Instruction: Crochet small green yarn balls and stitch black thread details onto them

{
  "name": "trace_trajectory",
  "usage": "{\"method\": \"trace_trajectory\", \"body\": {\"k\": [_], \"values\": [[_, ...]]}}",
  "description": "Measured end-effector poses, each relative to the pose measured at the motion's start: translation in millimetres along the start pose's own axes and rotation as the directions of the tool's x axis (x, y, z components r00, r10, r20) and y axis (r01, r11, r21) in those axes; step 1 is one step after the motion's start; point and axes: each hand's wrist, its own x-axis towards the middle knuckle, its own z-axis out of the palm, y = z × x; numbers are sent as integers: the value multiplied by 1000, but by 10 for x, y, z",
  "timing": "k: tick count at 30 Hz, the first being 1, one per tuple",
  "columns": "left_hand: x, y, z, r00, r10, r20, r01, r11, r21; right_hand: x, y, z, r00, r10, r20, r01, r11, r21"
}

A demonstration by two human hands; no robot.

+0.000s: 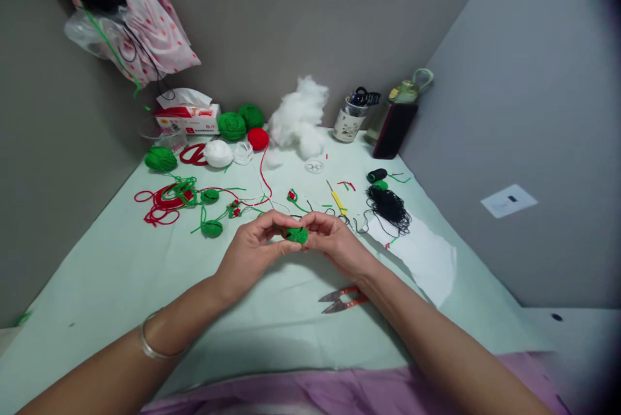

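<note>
Between my two hands, above the middle of the table, is a small green crocheted piece (297, 235) with a dark spot on its upper side. My left hand (259, 238) pinches it from the left, thumb below and fingers above. From the right, my right hand (330, 238) grips its other edge with closed fingers. Just beyond the hands lie a small red and green crocheted piece (292, 195) and a yellow-handled crochet hook (338, 202). Thread snips (342, 299) with orange handles rest near my right forearm. Two green crocheted balls (211, 228) sit to the left.
Tangled red and green yarn (167, 202) spreads at the left. Behind stand a tissue box (189, 119), green yarn balls (231, 125), white stuffing (301, 117), a cup of tools (350, 119) and a bottle (405, 93). Black yarn (391, 208) and white paper (427, 253) lie right.
</note>
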Motion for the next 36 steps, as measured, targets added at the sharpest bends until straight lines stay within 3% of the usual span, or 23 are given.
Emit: {"method": "trace_trajectory", "body": {"k": [5,9,12,14,16,18,22,24,26,30,33,36], "values": [[25,-87,-21,999,33,0,-33,988,151,-9,-20,-54,987,152,-45,-146,984,106],[63,-128,-82,999,-41,28,34,980,194,-15,-66,-98,974,225,-6,-223,970,101],[87,-145,-133,991,-127,33,119,975,186,-27,-118,-85,993,58,-99,-72,987,-143],[92,-155,-145,985,-167,38,158,971,177,-41,-139,-54,973,-168,-157,96,918,-385],[89,-163,-136,981,-185,63,172,969,175,-53,-138,-17,943,-309,-123,193,810,-554],[83,-165,-117,978,-185,92,166,969,185,-61,-120,17,934,-353,-63,239,745,-623],[87,-154,-94,979,-164,123,137,969,205,-71,-85,65,929,-369,1,279,701,-656],[92,-140,-96,974,-168,151,135,969,207,-73,-110,68,920,-392,4,300,697,-651],[95,-119,-105,959,-211,187,169,961,221,-76,-188,39,889,-453,-64,323,720,-614],[94,-52,-143,909,-321,268,287,945,158,-117,-475,-141,760,-526,-382,405,843,-355],[104,-1,-191,870,-336,361,358,934,5,-185,-671,-331,829,-366,-424,338,930,-141],[123,23,-249,837,-340,429,397,916,-49,-218,-738,-466,885,-279,-373,265,960,-88]]}}
